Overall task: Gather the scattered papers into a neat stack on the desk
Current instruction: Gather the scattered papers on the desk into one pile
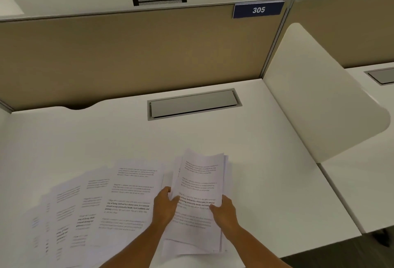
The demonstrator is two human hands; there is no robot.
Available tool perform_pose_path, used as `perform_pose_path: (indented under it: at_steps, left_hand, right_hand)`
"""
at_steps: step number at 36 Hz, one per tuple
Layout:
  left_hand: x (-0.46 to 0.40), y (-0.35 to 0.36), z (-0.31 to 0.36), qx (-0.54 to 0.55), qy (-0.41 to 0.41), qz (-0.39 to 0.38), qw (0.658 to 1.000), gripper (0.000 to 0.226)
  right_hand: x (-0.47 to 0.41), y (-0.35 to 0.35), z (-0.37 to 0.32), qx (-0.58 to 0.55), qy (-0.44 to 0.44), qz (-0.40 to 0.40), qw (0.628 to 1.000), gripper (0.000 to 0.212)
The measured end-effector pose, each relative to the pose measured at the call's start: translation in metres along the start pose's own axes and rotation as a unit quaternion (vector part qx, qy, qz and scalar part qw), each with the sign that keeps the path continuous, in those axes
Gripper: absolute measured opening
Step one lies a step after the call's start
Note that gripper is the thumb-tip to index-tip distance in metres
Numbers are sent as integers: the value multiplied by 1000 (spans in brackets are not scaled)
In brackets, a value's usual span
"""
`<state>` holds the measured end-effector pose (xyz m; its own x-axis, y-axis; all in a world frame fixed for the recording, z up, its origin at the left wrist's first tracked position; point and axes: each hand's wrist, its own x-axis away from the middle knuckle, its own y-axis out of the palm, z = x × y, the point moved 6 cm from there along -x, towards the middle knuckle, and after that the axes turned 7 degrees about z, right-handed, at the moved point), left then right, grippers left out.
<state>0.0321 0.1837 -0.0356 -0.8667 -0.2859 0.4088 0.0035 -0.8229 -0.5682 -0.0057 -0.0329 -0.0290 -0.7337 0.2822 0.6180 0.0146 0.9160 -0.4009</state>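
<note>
A loose bundle of printed papers point(199, 182) is held between both hands just above the white desk point(106, 135), near its front edge. My left hand point(164, 206) grips the bundle's left edge, thumb on top. My right hand point(225, 214) grips its right edge. The sheets in the bundle are uneven, with edges sticking out at the top and bottom. To the left, several more printed papers point(96, 208) lie fanned out and overlapping on the desk, reaching the front left corner.
A grey cable hatch point(194, 103) is set into the desk at the back. A tan partition point(128, 54) with a blue "305" sign point(258, 10) rises behind. A white side divider point(315, 97) stands on the right. Two black chairs show beyond the partition.
</note>
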Motion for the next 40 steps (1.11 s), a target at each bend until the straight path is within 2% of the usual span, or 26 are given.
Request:
perform_pose_path:
  at_steps: [1, 5, 8, 10, 14, 22, 27, 30, 34, 36, 40]
  left_hand:
    - [-2, 2, 1, -7, -4, -3, 1000, 40]
    - [-7, 14, 9, -48, 7, -27, 998, 54]
    - [-10, 21, 5, -85, -19, -48, 995, 72]
    - [-11, 26, 2, -111, -26, -59, 992, 75]
    - [-11, 35, 1, -164, -18, -68, 984, 68]
    - [-10, 31, 2, -150, -22, -26, 988, 61]
    - [-13, 25, 0, -118, -34, -24, 992, 59]
    - [-13, 24, -2, -117, -57, -26, 991, 66]
    - [-12, 22, -7, -106, -93, -24, 990, 81]
    - [-10, 21, -9, -80, -106, -17, 991, 78]
    - [-4, 21, -14, -48, -130, -29, 990, 73]
  right_hand:
    - [-1, 2, 1, 24, 1, 5, 1000, 41]
    - [-3, 1, 1, 151, 19, 45, 987, 43]
    - [-3, -2, 3, 162, 37, 63, 984, 47]
    - [-5, -2, 5, 172, 46, 66, 982, 52]
    - [-8, -4, 5, 177, 52, 71, 980, 54]
    - [-14, -4, 13, 66, 54, 63, 994, 48]
    - [-19, -4, 14, -12, 78, 66, 995, 62]
    - [-23, -5, 15, -69, 86, 69, 991, 62]
    - [-26, -5, 26, -108, 140, 47, 983, 61]
    - [-29, -5, 30, -131, 158, 34, 978, 53]
    - [-32, -5, 32, -166, 155, -9, 974, 22]
